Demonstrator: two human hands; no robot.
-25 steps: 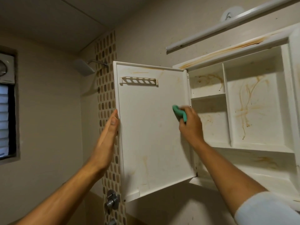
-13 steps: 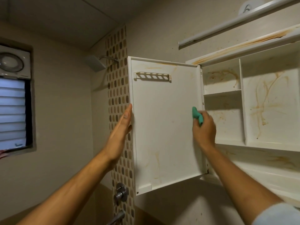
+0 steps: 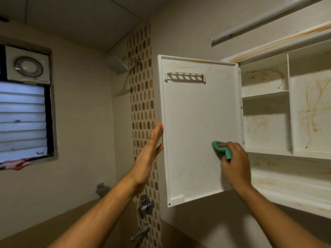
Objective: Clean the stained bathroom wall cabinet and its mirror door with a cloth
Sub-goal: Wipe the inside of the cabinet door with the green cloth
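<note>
Showerhead (image 3: 118,66) at 11 o'clock, taps (image 3: 146,205) at 6. Your left hand (image 3: 150,158) lies flat on the door (image 3: 197,113) edge; right hand (image 3: 234,163) grips the cloth (image 3: 219,147). Mirror face hidden; cabinet (image 3: 265,93) cut off at 3.

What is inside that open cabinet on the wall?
The cabinet holds only bare white shelves streaked with brown stains; no items show. The right hand, gripping the green cloth, hides a lower corner.

Dim, warm indoor light; the louvred window (image 3: 22,119) glows palest. The right hand (image 3: 234,163) throws a soft shadow on the cabinet door (image 3: 197,113). Wide-angle distortion bends the edges; detail is slightly soft.
</note>
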